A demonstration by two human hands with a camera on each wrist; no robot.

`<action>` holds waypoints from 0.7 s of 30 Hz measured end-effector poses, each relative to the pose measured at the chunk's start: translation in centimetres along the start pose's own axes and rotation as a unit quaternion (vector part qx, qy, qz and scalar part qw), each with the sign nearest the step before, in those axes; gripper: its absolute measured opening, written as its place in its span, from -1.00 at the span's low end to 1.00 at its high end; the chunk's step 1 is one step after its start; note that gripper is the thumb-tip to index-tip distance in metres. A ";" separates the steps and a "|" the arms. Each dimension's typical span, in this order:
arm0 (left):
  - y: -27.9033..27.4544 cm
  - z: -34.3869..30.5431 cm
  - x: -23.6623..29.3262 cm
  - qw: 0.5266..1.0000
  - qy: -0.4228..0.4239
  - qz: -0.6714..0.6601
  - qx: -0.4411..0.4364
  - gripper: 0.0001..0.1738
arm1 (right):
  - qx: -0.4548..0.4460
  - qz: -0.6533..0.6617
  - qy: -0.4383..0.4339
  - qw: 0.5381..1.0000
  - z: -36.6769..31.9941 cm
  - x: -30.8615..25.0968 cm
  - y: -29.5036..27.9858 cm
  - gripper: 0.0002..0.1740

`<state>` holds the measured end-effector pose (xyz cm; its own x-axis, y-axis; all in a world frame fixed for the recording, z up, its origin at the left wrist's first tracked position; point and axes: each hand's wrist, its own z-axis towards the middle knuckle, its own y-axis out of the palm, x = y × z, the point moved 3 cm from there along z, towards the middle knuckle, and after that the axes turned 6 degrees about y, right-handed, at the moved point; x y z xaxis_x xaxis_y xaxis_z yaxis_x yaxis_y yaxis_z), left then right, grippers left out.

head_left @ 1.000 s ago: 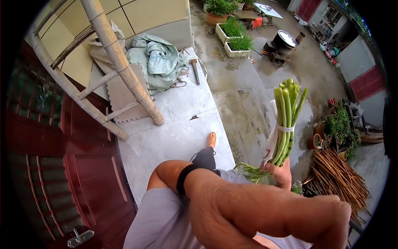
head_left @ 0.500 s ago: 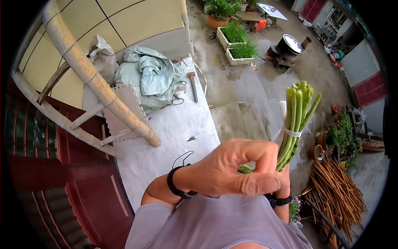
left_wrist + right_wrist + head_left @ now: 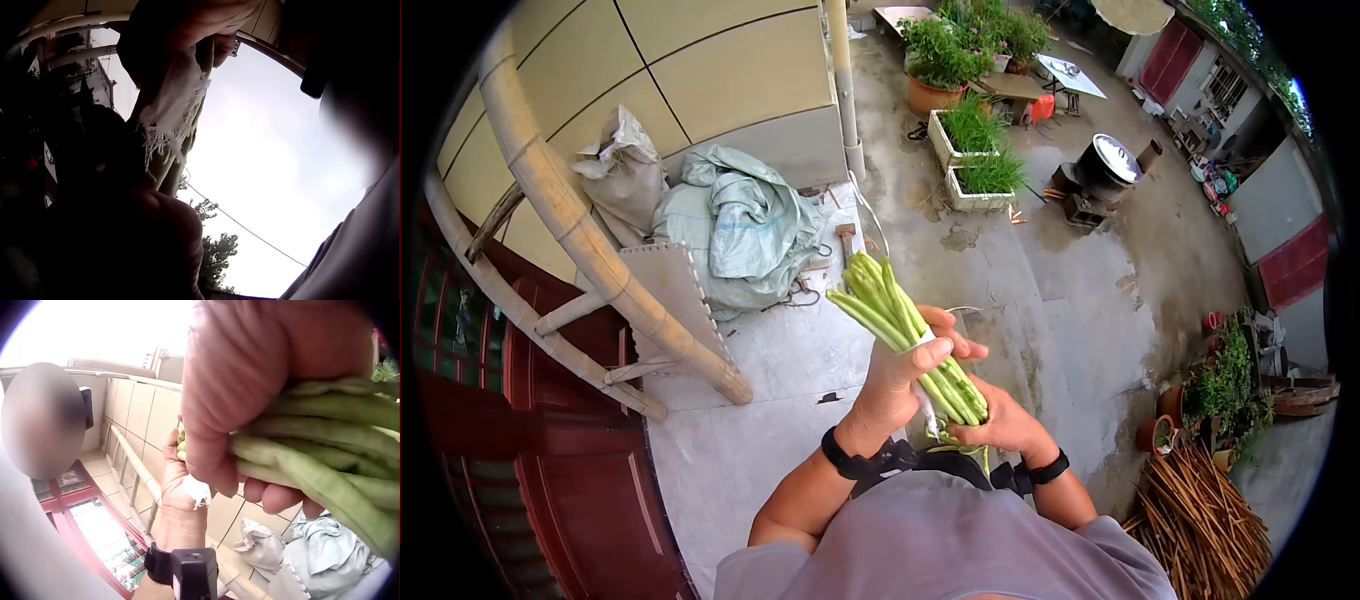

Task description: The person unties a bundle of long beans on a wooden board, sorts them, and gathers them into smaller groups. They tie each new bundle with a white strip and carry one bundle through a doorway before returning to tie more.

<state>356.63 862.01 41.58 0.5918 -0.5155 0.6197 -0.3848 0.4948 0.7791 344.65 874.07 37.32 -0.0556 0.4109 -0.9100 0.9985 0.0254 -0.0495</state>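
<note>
A bundle of long green beans (image 3: 945,375), bound with a white strip (image 3: 925,345), slants between both hands in front of the torso. My left hand (image 3: 895,385) grips it around the binding, the thumb lying across the near side and the fingers behind. Lower down, my right hand (image 3: 1010,425) holds the bundle, with thin bean ends hanging beneath. In the right wrist view the right hand (image 3: 234,394) wraps the beans (image 3: 325,437), and the left hand (image 3: 181,494) appears beyond. The strip's frayed end (image 3: 169,119) dangles in the dark left wrist view.
A bamboo ladder (image 3: 620,260) leans at the left by a red door (image 3: 590,500). Pale green sacking (image 3: 740,230) and a hammer (image 3: 846,236) lie on the ledge. A lidded pot (image 3: 1108,165), planters (image 3: 980,190) and a stick pile (image 3: 1205,515) stand in the yard.
The left hand has drawn back from in front of the camera and now grips the beans at the binding. The bundle has moved left and tilted, its tips now pointing up-left.
</note>
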 end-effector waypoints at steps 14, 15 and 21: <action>3.6 7.6 -13.6 0.986 0.138 0.037 0.089 -0.79 | 0.134 -0.107 -0.063 0.983 -0.4 17.8 -17.6 -0.60; 3.4 8.2 -13.9 0.986 0.138 0.028 0.093 -0.80 | 0.145 -0.118 -0.066 0.980 -0.2 18.3 -18.2 -0.61; 1.7 12.5 -14.0 0.983 0.141 0.007 0.116 -0.83 | 0.182 -0.217 0.023 0.959 0.7 22.7 -22.3 -0.52</action>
<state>338.86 861.37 35.38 0.7459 -0.2795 0.6046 -0.5255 0.3108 0.7920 321.16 882.20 17.48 -0.4583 0.4736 -0.7521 0.8152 -0.1132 -0.5680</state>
